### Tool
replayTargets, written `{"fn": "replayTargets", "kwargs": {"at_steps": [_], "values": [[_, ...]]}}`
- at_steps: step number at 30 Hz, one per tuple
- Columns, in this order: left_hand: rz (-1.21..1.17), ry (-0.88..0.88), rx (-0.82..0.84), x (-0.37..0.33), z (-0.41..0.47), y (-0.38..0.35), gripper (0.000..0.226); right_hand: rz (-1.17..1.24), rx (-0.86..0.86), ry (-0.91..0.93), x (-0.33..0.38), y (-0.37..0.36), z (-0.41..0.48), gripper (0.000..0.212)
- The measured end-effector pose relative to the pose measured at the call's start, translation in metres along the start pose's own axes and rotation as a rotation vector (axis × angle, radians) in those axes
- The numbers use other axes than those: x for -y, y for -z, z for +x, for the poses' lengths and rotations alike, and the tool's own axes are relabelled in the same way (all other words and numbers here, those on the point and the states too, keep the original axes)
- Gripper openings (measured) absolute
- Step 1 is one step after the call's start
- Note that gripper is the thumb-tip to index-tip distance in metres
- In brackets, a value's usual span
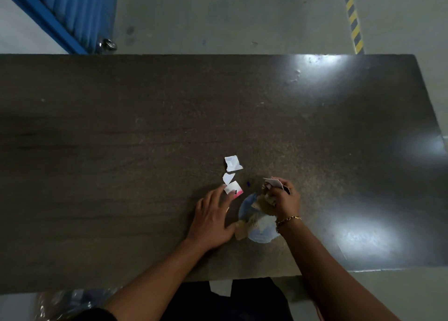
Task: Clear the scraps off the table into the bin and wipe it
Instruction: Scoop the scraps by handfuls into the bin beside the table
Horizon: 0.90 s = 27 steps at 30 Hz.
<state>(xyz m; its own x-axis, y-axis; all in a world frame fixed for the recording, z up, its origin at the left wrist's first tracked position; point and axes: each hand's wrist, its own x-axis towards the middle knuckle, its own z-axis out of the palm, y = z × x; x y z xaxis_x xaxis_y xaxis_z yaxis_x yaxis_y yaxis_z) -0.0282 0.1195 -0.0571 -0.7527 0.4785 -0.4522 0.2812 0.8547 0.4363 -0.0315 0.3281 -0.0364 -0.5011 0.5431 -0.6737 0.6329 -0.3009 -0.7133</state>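
Three white paper scraps lie in a short line near the table's front middle: a larger one (pixel 233 163), a small one (pixel 228 177) and one with a pink edge (pixel 233 189). My left hand (pixel 213 216) lies flat with straight fingers, its fingertips touching the pink-edged scrap. My right hand (pixel 283 199) grips a bunch of paper scraps (pixel 272 183). Under and between my hands sits a pile of blue-white and brown torn pieces (pixel 259 226).
The dark brown table (pixel 145 127) shows bright light reflections at its right end. A blue frame on a caster (pixel 72 13) stands beyond the far left edge. Yellow-black floor tape (pixel 352 18) runs at the back right. Clear plastic (pixel 72 301) shows below the front edge.
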Motion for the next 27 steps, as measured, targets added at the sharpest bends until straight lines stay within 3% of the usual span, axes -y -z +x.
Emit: {"fn": "replayTargets", "kwargs": {"at_steps": [4,9,15,18,27], "values": [[-0.212,0.133,-0.188,-0.005,0.008,0.006,0.074,-0.029,0.025,0.009,-0.001,-0.007,-0.006,0.030],[-0.115,0.134,-0.189,-0.015,0.040,0.019,0.090,0.011,0.032,0.020,-0.004,-0.023,-0.011,0.029],[0.086,0.066,0.062,-0.019,0.081,0.049,0.114,0.059,-0.005,0.050,0.002,-0.029,-0.008,0.026],[0.182,0.023,0.096,-0.017,0.088,0.052,0.100,0.056,-0.016,0.052,0.001,-0.027,-0.002,0.027],[0.123,-0.031,-0.037,-0.031,0.075,0.035,0.063,0.086,0.028,0.024,-0.009,-0.016,0.008,0.032]]}}
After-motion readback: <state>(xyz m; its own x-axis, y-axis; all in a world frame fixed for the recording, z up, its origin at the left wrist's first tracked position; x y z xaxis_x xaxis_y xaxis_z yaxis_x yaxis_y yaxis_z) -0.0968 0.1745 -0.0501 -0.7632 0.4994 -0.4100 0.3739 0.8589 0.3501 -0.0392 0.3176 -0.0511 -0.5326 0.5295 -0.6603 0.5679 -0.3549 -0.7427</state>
